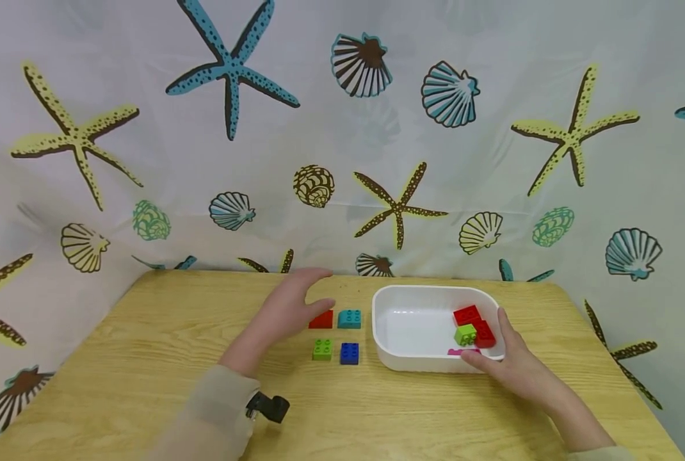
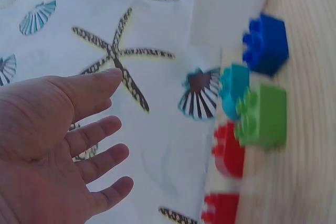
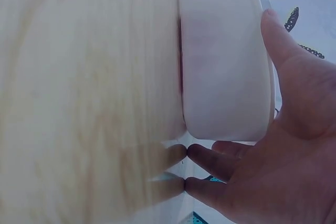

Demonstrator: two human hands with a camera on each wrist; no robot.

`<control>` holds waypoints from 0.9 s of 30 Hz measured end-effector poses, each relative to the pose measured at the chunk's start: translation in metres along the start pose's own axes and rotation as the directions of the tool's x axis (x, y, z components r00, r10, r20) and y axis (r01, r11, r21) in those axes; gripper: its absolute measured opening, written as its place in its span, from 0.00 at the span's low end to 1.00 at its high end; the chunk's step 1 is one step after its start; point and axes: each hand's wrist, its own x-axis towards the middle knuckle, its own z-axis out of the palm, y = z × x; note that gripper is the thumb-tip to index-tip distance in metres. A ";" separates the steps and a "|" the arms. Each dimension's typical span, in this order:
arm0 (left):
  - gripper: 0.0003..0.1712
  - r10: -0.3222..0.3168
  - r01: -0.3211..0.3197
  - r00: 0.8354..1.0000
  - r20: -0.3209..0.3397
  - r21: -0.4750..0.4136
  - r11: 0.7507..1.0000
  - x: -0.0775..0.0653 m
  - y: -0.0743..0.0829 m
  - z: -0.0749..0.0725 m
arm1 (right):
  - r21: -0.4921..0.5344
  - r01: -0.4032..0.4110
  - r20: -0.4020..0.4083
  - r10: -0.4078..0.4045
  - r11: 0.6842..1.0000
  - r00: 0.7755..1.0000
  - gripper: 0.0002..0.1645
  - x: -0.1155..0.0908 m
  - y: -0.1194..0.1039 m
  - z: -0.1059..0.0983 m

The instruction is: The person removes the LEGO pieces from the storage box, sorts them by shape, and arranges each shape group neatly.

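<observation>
My left hand, fingers spread and holding nothing, hovers just left of the toy building blocks on the table. Nearest to it is a red block, partly covered by the thumb in the head view. Beside that sit a teal block, a light green block and a dark blue block. A second red block shows only in the left wrist view. My right hand grips the right end of a white plastic container, thumb at the front rim, fingers round the end wall.
Inside the container, at its right end, lie red blocks, a light green block and a pink piece. The wooden table ends at a curtain printed with shells and starfish.
</observation>
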 end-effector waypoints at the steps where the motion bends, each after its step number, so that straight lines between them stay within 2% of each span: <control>1: 0.34 0.009 -0.009 1.000 0.002 -0.003 1.000 0.001 0.008 0.002 | 0.004 -0.001 0.000 0.001 1.000 1.000 0.81 0.000 0.000 0.000; 7: 0.34 0.056 -0.055 0.998 0.025 -0.022 0.998 0.010 0.050 0.020 | 0.021 -0.005 -0.005 0.005 1.000 1.000 0.82 0.001 0.001 0.000; 15: 0.32 0.133 -0.130 0.989 0.070 -0.045 0.991 0.021 0.088 0.049 | 0.026 -0.007 -0.010 0.008 1.000 1.000 0.82 0.001 0.000 -0.001; 21: 0.31 0.169 -0.172 0.979 0.114 0.015 0.985 0.027 0.111 0.069 | 0.018 -0.011 -0.013 0.011 1.000 1.000 0.81 0.002 0.000 -0.003; 27: 0.32 0.176 -0.197 0.967 0.186 0.103 0.975 0.039 0.127 0.091 | 0.012 0.007 -0.010 -0.007 1.000 1.000 0.80 0.001 0.001 -0.002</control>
